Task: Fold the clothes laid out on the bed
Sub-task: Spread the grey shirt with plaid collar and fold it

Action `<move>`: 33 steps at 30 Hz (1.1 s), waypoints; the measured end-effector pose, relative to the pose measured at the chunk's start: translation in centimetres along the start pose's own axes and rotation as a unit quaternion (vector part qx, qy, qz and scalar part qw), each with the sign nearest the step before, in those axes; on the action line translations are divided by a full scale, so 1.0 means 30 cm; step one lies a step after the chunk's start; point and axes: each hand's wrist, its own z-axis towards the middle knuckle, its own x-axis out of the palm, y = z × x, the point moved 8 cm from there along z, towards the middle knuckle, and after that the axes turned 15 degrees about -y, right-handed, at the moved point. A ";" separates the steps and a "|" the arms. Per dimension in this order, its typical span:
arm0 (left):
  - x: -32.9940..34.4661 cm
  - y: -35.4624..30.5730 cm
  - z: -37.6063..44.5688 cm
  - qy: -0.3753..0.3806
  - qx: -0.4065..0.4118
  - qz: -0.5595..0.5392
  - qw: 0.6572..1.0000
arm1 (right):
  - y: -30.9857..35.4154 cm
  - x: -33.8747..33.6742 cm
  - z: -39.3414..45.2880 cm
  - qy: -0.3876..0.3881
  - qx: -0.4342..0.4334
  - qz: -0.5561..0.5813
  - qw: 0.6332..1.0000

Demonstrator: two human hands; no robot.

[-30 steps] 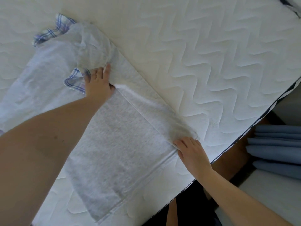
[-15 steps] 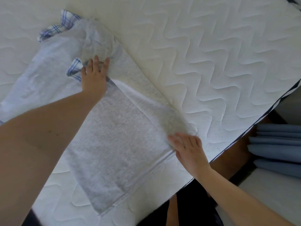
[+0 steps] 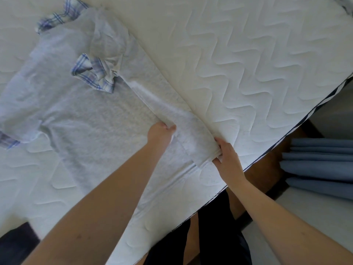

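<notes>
Grey jersey is gathered in both hands: the left hand (image 3: 161, 131) pinches the inner edge of a folded-over side panel, thumb and fingers closed on the cloth, while the right hand (image 3: 226, 157) grips the same panel at its hem end, fingers curled round several bunched layers. The two hands sit near each other, with the panel stretched between them. They belong to a pale grey T-shirt (image 3: 86, 111) with plaid trim at collar (image 3: 91, 73) and sleeves, lying flat on the quilted white mattress (image 3: 257, 64), its hem toward the near edge. Judging by this, the lengthwise side fold is under way. Next the panel probably needs laying flat and smoothing, with the rumpled shoulder near the collar straightened. Folded blue cloth (image 3: 321, 165) lies beyond the bed edge
</notes>
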 end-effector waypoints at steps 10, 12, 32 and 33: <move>0.050 0.075 -0.112 0.008 -0.191 -0.308 0.932 | -0.046 -0.008 -0.011 -0.036 0.190 0.093 0.977; 0.087 0.092 -0.155 0.071 -0.199 -0.342 0.916 | -0.039 -0.008 -0.008 -0.036 0.189 0.093 0.977; 0.159 0.132 -0.280 0.089 -0.075 -0.166 0.979 | -0.034 -0.067 0.007 -0.063 0.120 -0.024 0.991; 0.154 0.133 -0.283 0.078 -0.060 -0.140 0.985 | -0.044 -0.070 0.000 -0.061 0.126 -0.030 0.990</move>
